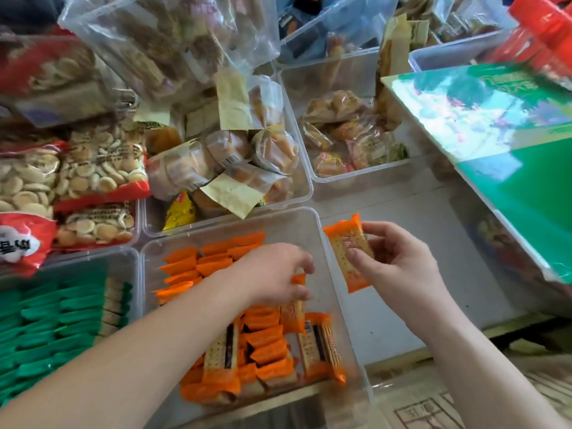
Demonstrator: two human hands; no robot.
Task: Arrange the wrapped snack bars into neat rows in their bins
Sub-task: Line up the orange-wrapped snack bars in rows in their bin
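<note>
Loose bar: an orange-wrapped snack bar [348, 252] is hanging in the air just outside the bin's far right corner, tilted, with its printed face showing.
Right hand: the right hand [399, 261] is pinching this loose bar between thumb and curled fingers.
Left hand: the left hand [275, 274] is reaching down into the bin, its blurred fingers curling round the top of an upright bar [294, 314].
Clear bin: the clear bin [309, 224] is sitting directly under the left hand.
Orange rows: orange bars [198, 264] are standing on edge in rows beyond the left wrist, while others [266, 345] are lying jumbled nearer the person.
Green bars: green-wrapped bars [62, 320] are filling a second bin left of the left forearm.
Surface: a pale grey tabletop [402, 320] is showing under the right wrist.
Beyond the hands: clear tubs of wrapped buns [241, 156] and bags of round biscuits [31, 181] are crowding the space.
Right of the right hand: a green printed box [510, 168] is lying tilted.
</note>
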